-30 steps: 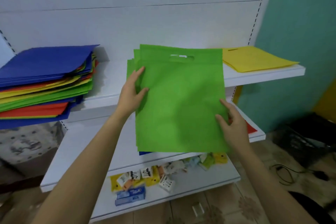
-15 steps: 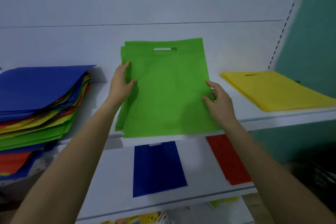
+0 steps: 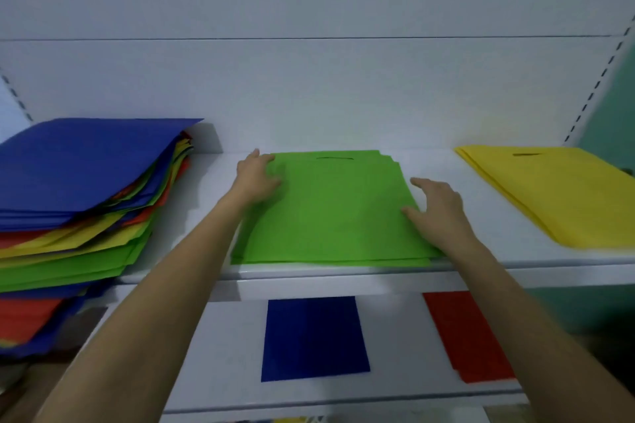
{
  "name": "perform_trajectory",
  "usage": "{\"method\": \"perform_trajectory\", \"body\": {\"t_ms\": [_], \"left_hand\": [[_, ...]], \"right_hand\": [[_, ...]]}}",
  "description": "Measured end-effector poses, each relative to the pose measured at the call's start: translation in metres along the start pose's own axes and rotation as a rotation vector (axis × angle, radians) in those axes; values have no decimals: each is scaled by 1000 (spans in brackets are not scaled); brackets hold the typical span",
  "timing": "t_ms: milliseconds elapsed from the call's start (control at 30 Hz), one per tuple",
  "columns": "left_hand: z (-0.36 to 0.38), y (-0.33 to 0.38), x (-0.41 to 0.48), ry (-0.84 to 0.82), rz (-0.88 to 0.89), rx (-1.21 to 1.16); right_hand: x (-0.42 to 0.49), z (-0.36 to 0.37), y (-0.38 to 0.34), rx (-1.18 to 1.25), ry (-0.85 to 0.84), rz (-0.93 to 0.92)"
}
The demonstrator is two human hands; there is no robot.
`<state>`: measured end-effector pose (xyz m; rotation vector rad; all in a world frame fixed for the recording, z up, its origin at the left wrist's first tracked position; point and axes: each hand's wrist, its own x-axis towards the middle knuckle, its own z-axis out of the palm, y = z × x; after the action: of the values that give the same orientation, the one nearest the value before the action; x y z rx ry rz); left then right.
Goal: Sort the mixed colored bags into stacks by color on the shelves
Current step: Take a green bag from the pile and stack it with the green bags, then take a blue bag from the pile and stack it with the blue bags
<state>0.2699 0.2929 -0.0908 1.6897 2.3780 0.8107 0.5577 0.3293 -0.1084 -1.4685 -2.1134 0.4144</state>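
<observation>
Green bags [image 3: 330, 213] lie flat in a small stack on the upper shelf [image 3: 481, 271], with the left hand [image 3: 256, 178] resting open-fingered on their left edge and the right hand [image 3: 438, 213] spread loosely at their right edge, neither gripping. Mixed pile [image 3: 79, 203] at left runs out of view, as does the yellow stack [image 3: 556, 196] at right. Blue bag [image 3: 314, 338] and red bag [image 3: 470, 336] on the lower shelf [image 3: 220, 354] are partly hidden under the upper one.
</observation>
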Motion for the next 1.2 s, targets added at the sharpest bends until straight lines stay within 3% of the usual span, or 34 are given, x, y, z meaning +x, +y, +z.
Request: {"method": "perform_trajectory", "body": {"t_ms": [167, 267, 567, 700, 933, 1067, 1200], "left_hand": [[-57, 9, -48, 216, 154, -38], [-100, -6, -86, 335, 212, 18], [-211, -134, -153, 471, -79, 65], [-225, -191, -153, 442, -123, 29], [-258, -273, -122, 387, -47, 35], [-268, -294, -100, 303, -38, 37], [-269, -306, -76, 189, -1, 48]], "right_hand": [[-6, -15, -63, 136, 119, -269], [-21, 1, -119, 287, 51, -446], [-60, 69, -249, 393, -184, -593], [-60, 93, -285, 434, -177, -518], [-48, 135, -329, 471, -126, -321], [-44, 142, -340, 409, -41, -231], [-33, 142, -354, 302, -83, -113]]}}
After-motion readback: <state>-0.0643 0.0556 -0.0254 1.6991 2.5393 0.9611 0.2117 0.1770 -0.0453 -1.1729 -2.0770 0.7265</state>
